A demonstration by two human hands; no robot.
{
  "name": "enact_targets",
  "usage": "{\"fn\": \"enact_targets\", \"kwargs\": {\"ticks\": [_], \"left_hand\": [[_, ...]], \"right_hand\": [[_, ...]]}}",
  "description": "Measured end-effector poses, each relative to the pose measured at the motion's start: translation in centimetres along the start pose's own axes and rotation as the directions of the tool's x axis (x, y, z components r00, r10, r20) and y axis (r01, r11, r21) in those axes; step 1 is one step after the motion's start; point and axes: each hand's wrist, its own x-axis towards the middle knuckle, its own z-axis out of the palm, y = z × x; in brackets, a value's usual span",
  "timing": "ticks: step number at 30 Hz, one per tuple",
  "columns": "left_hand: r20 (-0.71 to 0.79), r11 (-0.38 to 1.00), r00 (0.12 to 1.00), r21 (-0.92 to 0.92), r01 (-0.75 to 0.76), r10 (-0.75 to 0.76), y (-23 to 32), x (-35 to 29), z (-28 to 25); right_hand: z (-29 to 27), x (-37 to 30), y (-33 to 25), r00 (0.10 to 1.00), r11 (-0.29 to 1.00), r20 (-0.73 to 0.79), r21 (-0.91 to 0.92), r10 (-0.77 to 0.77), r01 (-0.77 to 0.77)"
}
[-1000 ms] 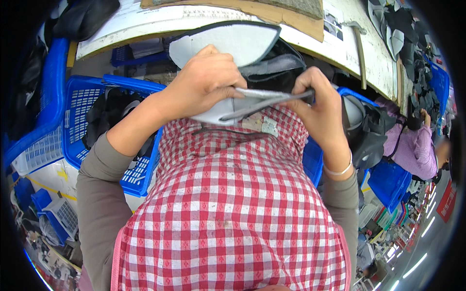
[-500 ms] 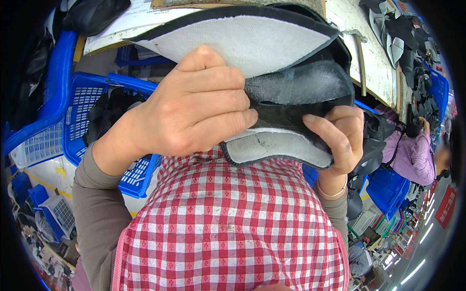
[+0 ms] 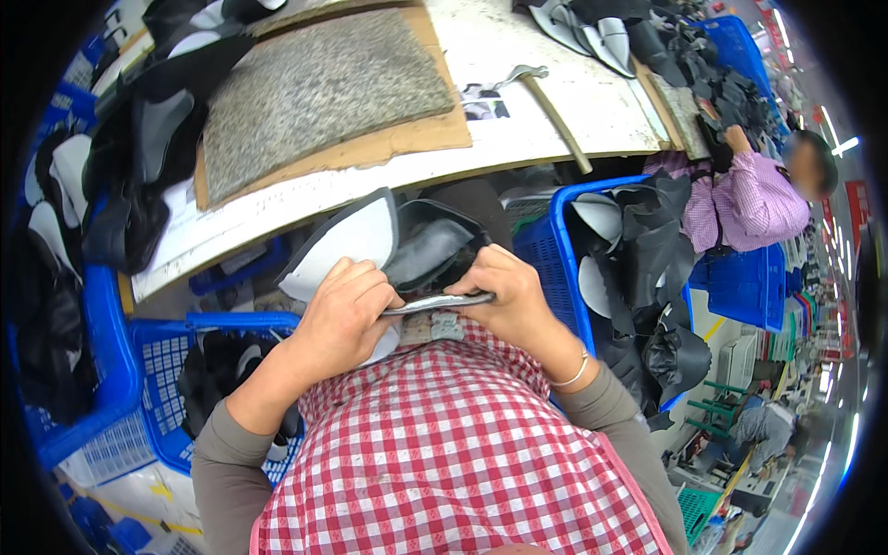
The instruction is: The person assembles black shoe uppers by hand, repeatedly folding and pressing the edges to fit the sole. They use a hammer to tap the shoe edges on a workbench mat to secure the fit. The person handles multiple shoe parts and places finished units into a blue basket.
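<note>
A black leather shoe upper with a pale lining (image 3: 350, 242) is between my two hands, in front of my checked apron. My left hand (image 3: 344, 310) has its fingers closed on the near left edge, beside the white lined flap. On the near right edge, my right hand (image 3: 504, 294) pinches the upper between thumb and fingers. Its near edge is folded up and shows as a thin strip between the hands. The dark inside faces up behind that strip. My fingertips on the underside are hidden.
A grey stone slab (image 3: 324, 92) lies on cardboard (image 3: 453, 120) on the white worktable (image 3: 481, 37), with a hammer (image 3: 555, 120) to its right. Blue baskets (image 3: 558, 231) of black uppers stand on both sides. A person in a pink checked shirt (image 3: 754, 203) works at the right.
The upper has moved down and away from the camera, and its near edge is now folded up. More of the worktable, slab and hammer has come into view. Both hands still grip the upper.
</note>
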Motion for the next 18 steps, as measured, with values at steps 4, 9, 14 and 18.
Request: {"fn": "enact_targets", "kwargs": {"ticks": [4,9,14,18], "left_hand": [[-0.142,0.992,0.982,0.049,-0.120,0.126,-0.5,2.5,2.2],[-0.069,0.990,0.998,0.137,0.025,-0.015,-0.8,2.4,4.3],[0.000,0.948,0.976,-0.236,0.213,-0.219,0.9,2.0,1.2],[-0.337,0.966,0.921,0.094,0.239,-0.195,1.5,3.3,-4.3]], "right_hand": [[-5.2,2.2,0.1,0.931,0.885,0.360,-0.416,-0.052,0.210],[-0.8,2.2,-0.5,0.914,0.728,0.262,-0.552,-0.310,0.406],[2.4,1.0,1.1,0.894,0.833,0.159,-0.325,-0.418,0.448],[0.1,2.2,1.0,0.942,0.883,0.191,-0.336,-0.277,0.328]]}}
